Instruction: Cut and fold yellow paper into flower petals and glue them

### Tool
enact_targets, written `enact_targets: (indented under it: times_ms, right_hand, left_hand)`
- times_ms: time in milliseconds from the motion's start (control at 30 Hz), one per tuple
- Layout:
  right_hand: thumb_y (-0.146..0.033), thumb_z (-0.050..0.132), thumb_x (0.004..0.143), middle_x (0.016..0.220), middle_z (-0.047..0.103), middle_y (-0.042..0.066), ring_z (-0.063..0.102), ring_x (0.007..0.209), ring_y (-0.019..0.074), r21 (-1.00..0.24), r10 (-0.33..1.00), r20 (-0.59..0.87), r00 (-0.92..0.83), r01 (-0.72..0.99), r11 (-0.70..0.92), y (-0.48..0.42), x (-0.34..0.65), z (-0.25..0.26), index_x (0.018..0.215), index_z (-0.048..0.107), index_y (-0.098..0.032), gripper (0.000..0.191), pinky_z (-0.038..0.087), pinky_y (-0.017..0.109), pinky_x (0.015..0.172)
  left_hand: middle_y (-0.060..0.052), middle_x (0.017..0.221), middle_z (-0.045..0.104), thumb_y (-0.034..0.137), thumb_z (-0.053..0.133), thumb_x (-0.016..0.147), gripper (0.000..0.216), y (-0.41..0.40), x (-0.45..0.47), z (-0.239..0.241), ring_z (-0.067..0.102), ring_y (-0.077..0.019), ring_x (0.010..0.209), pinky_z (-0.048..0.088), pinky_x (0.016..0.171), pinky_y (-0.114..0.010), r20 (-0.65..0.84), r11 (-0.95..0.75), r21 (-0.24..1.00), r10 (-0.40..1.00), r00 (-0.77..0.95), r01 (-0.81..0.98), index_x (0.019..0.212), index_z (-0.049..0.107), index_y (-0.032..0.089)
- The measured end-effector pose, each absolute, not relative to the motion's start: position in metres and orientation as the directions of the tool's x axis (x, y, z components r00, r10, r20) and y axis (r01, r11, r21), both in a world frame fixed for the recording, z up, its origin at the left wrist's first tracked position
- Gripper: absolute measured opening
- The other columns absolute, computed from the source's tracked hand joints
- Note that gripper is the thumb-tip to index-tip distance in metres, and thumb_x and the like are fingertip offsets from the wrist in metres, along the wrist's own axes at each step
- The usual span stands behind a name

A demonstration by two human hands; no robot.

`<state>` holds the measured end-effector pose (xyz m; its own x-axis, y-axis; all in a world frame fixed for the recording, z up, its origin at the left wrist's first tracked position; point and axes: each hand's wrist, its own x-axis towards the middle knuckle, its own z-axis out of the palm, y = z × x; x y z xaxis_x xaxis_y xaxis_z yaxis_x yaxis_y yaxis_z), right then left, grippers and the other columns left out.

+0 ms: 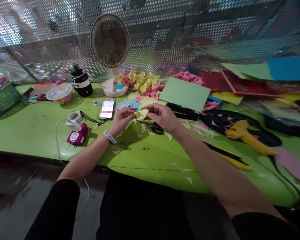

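Note:
Between my two hands is a small piece of folded yellow paper (141, 115), held above the green table. My left hand (123, 118), with a white band on its wrist, pinches its left side. The fingers of my right hand (162, 115) are closed on its right side. Just below the paper lie black-handled scissors (157, 128), partly hidden by my right hand. Yellow and pink paper scraps (197, 128) are scattered to the right. Behind my hands are blue paper pieces (130, 104) and a heap of folded yellow paper shapes (143, 81) with pink ones.
A phone (107, 109), a tape roll (74, 116) and a purple power socket (77, 135) are on the left. A fan (110, 41) and a black bottle (80, 81) stand behind. To the right are a yellow glue gun (250, 136), a yellow cutter (230, 156) and green paper (186, 93).

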<state>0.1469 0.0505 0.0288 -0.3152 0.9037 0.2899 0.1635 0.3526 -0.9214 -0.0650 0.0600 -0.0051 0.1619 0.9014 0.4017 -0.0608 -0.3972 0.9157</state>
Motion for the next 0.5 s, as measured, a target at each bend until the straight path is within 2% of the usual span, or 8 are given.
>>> enact_targets:
  times_ms: [133, 233, 333, 433, 500]
  right_hand:
    - [-0.024, 0.055, 0.087, 0.088, 0.075, 0.008, 0.061, 0.061, 0.0165, -0.770, 0.877, 0.301, -0.375, 0.446, 0.455, 0.044, 0.145, 0.031, 0.118, 0.072, -0.016, 0.036, 0.051, 0.033, 0.060]
    - [-0.020, 0.053, 0.087, 0.100, 0.077, 0.011, 0.059, 0.059, 0.0154, -0.680, 0.854, 0.327, -0.406, 0.527, 0.511, 0.042, 0.145, 0.031, 0.120, 0.073, -0.017, 0.039, 0.050, 0.033, 0.059]
    - [-0.021, 0.054, 0.089, 0.100, 0.077, 0.010, 0.067, 0.067, 0.0177, -0.772, 0.875, 0.305, -0.375, 0.441, 0.458, 0.046, 0.147, 0.028, 0.122, 0.073, -0.017, 0.038, 0.054, 0.035, 0.066]
    - [-0.025, 0.062, 0.088, 0.104, 0.076, 0.009, 0.072, 0.079, 0.0191, -0.936, 0.924, 0.214, -0.317, 0.203, 0.286, 0.054, 0.150, 0.024, 0.118, 0.074, -0.019, 0.032, 0.059, 0.037, 0.077]
    - [-0.025, 0.069, 0.084, 0.104, 0.077, 0.007, 0.073, 0.078, 0.0183, -0.986, 0.943, 0.132, -0.305, 0.061, 0.158, 0.059, 0.152, 0.021, 0.112, 0.075, -0.020, 0.028, 0.061, 0.038, 0.080]
  left_hand:
    - [-0.011, 0.110, 0.074, 0.029, 0.076, 0.084, 0.011, 0.056, -0.065, -0.002, 0.065, -0.0218, 0.116, 0.043, 0.112, -0.049, 0.511, -0.534, 0.836, 0.841, 0.177, 0.126, 0.083, 0.071, 0.019]
    - [-0.011, 0.109, 0.073, 0.030, 0.076, 0.084, 0.013, 0.053, -0.063, 0.001, 0.066, -0.0206, 0.112, 0.044, 0.111, -0.047, 0.525, -0.555, 0.821, 0.826, 0.204, 0.134, 0.087, 0.072, 0.018]
    - [-0.010, 0.113, 0.073, 0.032, 0.078, 0.082, 0.024, 0.053, -0.063, 0.003, 0.067, -0.0198, 0.109, 0.051, 0.103, -0.041, 0.439, -0.438, 0.897, 0.876, 0.199, -0.054, 0.101, 0.073, 0.019]
    - [-0.008, 0.120, 0.072, 0.031, 0.077, 0.081, 0.037, 0.055, -0.064, 0.007, 0.066, -0.0206, 0.113, 0.051, 0.103, -0.040, 0.301, -0.246, 0.934, 0.932, 0.201, -0.260, 0.116, 0.071, 0.023]
    - [-0.008, 0.122, 0.071, 0.030, 0.076, 0.081, 0.040, 0.056, -0.066, 0.008, 0.066, -0.0212, 0.114, 0.050, 0.104, -0.040, 0.200, -0.113, 0.939, 0.948, 0.246, -0.326, 0.121, 0.071, 0.023]
